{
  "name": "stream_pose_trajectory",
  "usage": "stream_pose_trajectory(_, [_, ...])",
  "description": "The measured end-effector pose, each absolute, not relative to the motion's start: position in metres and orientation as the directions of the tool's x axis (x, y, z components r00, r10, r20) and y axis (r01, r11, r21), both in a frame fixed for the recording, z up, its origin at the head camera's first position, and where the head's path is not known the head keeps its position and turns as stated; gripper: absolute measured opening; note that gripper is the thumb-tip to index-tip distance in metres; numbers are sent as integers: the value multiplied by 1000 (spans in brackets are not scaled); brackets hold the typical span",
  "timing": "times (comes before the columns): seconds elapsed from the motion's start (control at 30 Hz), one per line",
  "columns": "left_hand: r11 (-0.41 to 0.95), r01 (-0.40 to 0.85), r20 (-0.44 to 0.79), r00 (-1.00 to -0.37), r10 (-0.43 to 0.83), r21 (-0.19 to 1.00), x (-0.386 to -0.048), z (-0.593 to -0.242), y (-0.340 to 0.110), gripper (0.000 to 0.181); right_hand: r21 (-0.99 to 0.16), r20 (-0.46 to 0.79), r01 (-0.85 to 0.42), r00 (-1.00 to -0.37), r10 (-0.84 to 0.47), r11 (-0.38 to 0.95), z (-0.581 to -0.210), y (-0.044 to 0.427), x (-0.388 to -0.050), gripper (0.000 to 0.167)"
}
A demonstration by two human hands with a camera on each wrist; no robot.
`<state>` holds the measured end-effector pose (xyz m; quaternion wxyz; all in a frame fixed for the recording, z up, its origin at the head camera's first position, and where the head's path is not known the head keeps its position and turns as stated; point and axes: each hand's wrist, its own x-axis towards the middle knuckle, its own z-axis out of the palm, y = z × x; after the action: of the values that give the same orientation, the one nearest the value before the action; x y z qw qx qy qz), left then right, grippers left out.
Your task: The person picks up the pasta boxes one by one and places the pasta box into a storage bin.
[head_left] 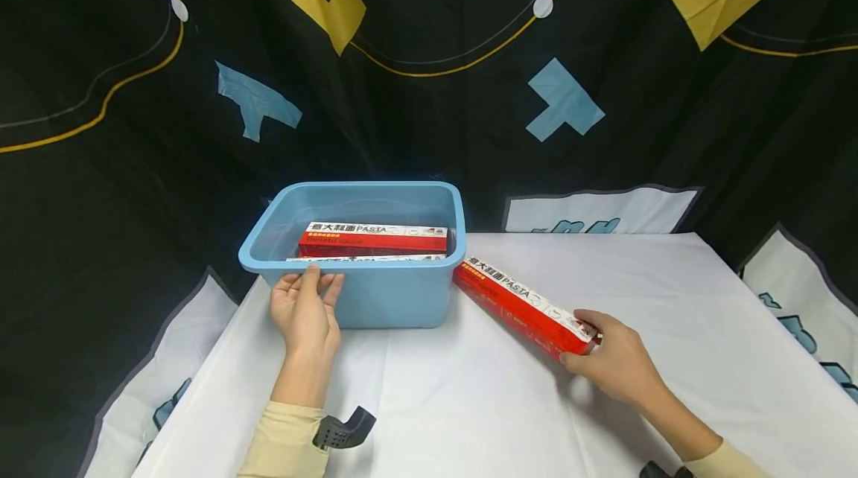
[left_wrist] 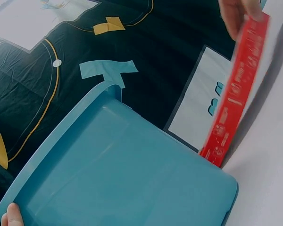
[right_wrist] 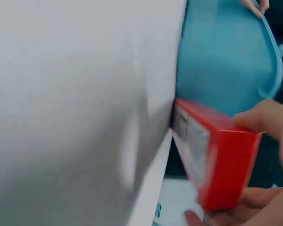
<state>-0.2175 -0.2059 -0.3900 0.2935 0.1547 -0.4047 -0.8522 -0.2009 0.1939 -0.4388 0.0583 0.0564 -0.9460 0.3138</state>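
A blue plastic bin (head_left: pixel 389 298) stands on the white-covered table. My left hand (head_left: pixel 307 310) grips its near rim, the thumb up at the edge and the fingers beneath. Inside lie red-and-white pasta boxes (head_left: pixel 372 241); the nearer one is mostly hidden by the bin's front wall. To the right, my right hand (head_left: pixel 613 355) holds another red-and-white pasta box (head_left: pixel 523 304) by its near end, thumb on one side and fingers on the other. That box slants, its far end close by the bin's right side. In the right wrist view its red end face (right_wrist: pixel 230 167) shows.
White cloth (head_left: pixel 469 403) covers the table. Behind it hangs a black cloth backdrop (head_left: pixel 415 128) with yellow and blue tape pieces. A black wrist mount (head_left: pixel 345 429) sits by the left sleeve.
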Motion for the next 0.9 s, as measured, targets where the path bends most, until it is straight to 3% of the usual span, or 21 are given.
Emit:
stream_pose_trajectory(0.23, [-512, 390, -23, -779, -627, 766, -218, -392, -206, 37, -832, 216, -168, -976, 29, 529, -420, 220, -199, 60])
stream_pose_trajectory(0.43, [-510, 387, -27, -776, -630, 768, -217, -394, -206, 38, -862, 242, -157, -963, 120, 481, -410, 239, -197, 61])
stream_pose_trajectory(0.7, [-512, 379, -26, -785, -619, 771, -218, -392, -206, 42, -882, 185, -22, -935, 303, 470, -385, 264, -198, 61])
stream_pose_trajectory(0.77, [-518, 378, -30, -785, -618, 767, -218, -392, -206, 42, -918, 170, -28, -928, 331, 395, -376, 268, -201, 59])
stream_pose_trajectory(0.9, [-522, 379, -36, -784, -620, 764, -218, -391, -206, 38, -984, 170, -135, -916, 364, 119, -355, 270, -209, 58])
